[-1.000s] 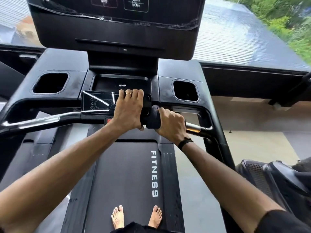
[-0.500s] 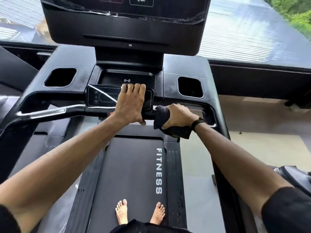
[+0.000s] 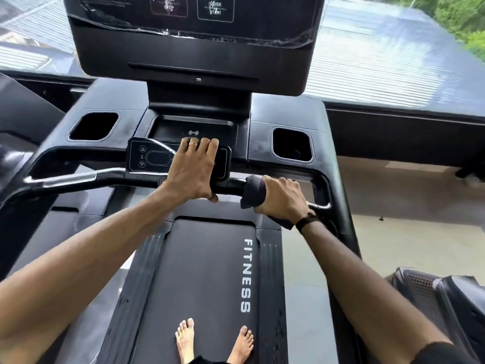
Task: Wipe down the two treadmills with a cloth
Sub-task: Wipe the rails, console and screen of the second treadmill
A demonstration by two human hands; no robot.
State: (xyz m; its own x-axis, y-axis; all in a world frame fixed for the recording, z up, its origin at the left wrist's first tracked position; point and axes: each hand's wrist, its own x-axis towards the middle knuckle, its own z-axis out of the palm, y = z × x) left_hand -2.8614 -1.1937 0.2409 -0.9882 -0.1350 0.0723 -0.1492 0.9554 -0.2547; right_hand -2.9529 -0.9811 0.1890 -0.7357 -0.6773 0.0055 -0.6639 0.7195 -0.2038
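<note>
Either side of the control panel [image 3: 178,159], the two cup holders [image 3: 93,126] look dark and probably empty. The left hand [image 3: 193,172] lies flat over that panel, fingers straight. Right of it, the right hand [image 3: 282,198] grips a dark cloth [image 3: 252,191] around the treadmill [image 3: 204,271] handlebar [image 3: 233,186].

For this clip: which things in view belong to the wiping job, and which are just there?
Part of the job:
- cloth, gripped by the right hand around the handlebar
- treadmill being stood on
- left hand, resting on the control panel

Just there:
- cup holders, nothing visible inside
- machine at lower right, only partly in view
</note>
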